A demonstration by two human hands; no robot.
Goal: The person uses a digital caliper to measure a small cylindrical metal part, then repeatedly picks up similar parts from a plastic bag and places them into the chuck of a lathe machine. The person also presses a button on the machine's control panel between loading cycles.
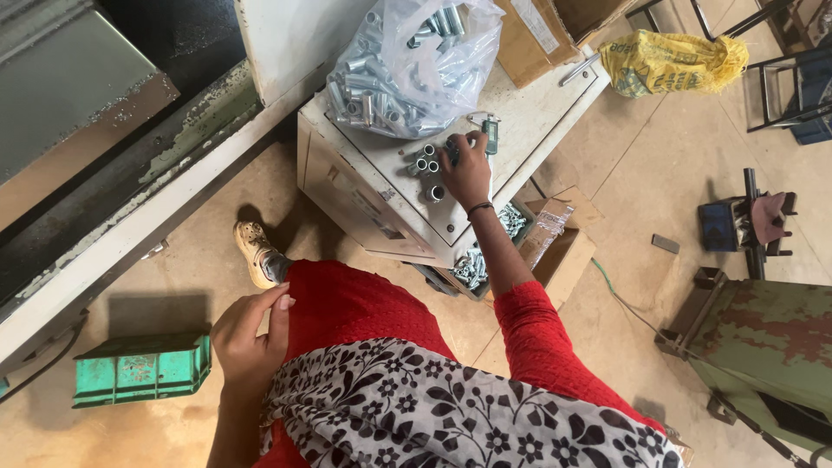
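Note:
My right hand (466, 169) reaches out over a white metal cabinet top (529, 117) and rests on a small group of loose metal sleeves (424, 165), fingers curled over them; whether it grips one I cannot tell. Just behind the hand lies a digital caliper (487, 130). A clear plastic bag (414, 65) full of the same silvery sleeves sits at the cabinet's far side. My left hand (250, 334) hovers near my red-clothed knee, fingers loosely bent, holding nothing.
A cardboard box (563, 251) and a bin of metal sleeves (475, 264) stand under the cabinet's edge. A green plastic crate (139, 368) lies on the floor at left. A yellow sack (672, 62), a green machine (771, 342) and metal frames lie to the right.

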